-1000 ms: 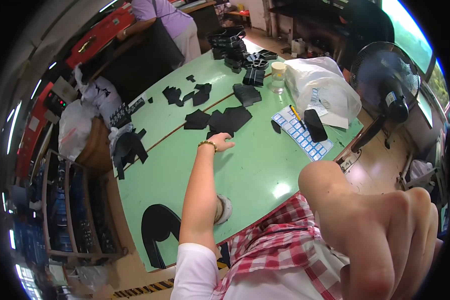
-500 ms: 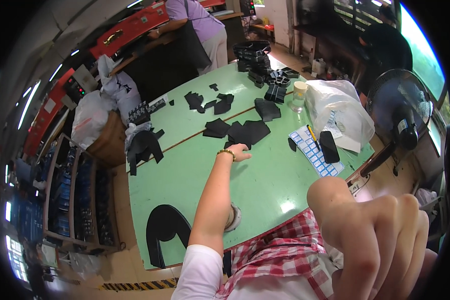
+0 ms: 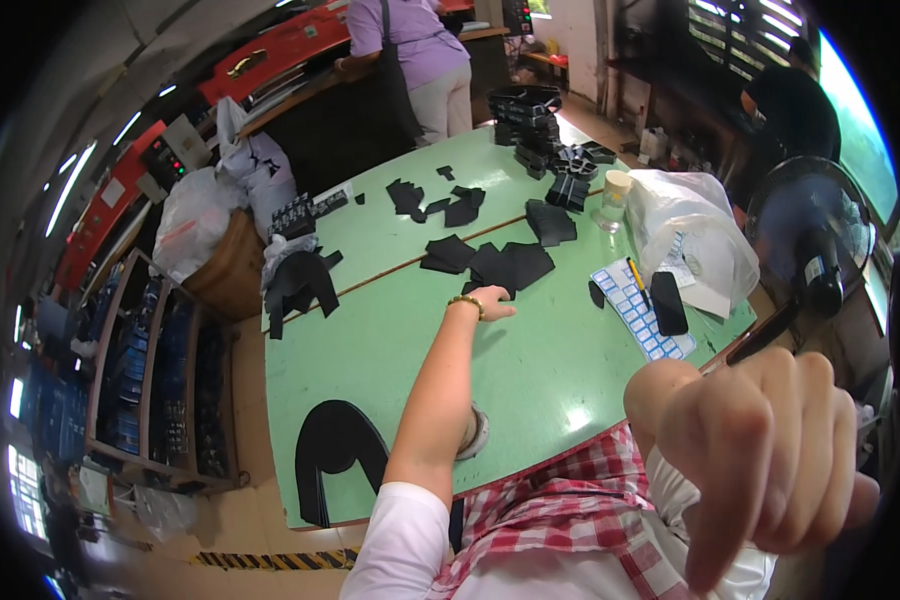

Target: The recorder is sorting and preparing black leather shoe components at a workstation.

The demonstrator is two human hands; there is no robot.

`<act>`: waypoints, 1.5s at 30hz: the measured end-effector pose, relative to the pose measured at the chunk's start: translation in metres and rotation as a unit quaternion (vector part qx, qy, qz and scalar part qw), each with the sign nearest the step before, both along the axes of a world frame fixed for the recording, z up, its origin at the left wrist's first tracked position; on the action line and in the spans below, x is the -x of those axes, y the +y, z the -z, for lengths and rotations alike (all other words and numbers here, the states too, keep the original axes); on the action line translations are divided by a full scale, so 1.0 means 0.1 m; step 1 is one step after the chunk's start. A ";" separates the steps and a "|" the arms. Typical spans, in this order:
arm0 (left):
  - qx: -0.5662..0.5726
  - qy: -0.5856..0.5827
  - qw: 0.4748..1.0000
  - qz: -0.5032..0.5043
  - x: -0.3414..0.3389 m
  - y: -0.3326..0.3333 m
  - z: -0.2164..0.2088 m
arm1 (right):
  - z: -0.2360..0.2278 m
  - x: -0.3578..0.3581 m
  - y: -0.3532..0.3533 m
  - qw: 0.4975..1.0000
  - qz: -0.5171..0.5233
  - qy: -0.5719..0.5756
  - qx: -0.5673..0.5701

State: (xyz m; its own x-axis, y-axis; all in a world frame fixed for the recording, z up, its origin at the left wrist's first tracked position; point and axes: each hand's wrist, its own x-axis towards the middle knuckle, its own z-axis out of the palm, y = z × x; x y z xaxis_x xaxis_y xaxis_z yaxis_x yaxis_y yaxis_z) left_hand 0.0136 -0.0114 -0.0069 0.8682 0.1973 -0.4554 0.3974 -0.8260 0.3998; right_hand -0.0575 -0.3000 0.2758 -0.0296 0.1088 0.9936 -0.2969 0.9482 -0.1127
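Observation:
My left hand [image 3: 492,303] reaches out over the green table [image 3: 530,365], a beaded bracelet on its wrist. Its fingers stretch out at the near edge of several flat black cut pieces [image 3: 511,266] and seem to touch them; part of the fingertips cannot be made out. My right hand [image 3: 755,445] is large and close, raised at the lower right, off the table. Its fingers are curled with the knuckles toward me, and nothing shows in them. At the table's near left lies a stack of black U-shaped pieces [image 3: 315,470].
Black stacked parts [image 3: 526,118] stand at the far end. On the right are a lidded jar [image 3: 615,200], a plastic bag [image 3: 695,240], a white sheet with blue squares [image 3: 635,310], a dark phone [image 3: 669,303] and a fan [image 3: 815,235]. A person in purple [image 3: 425,60] stands beyond.
The whole view has shifted slightly, so the table appears further right. My right hand has turned a little, its fingers bending downward. My left hand stays at the black pieces.

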 end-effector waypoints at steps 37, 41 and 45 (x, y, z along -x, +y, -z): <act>0.036 -0.037 0.995 -0.081 0.64 0.37 -0.21 | 2.69 0.37 1.34 0.789 0.034 -0.209 0.577; 0.018 -0.057 0.994 -0.094 0.68 0.37 -0.21 | 2.64 0.35 1.36 0.783 0.015 -0.234 0.576; 0.017 -0.055 0.994 -0.089 0.60 0.29 -0.25 | 2.70 0.25 1.33 0.761 0.014 -0.255 0.596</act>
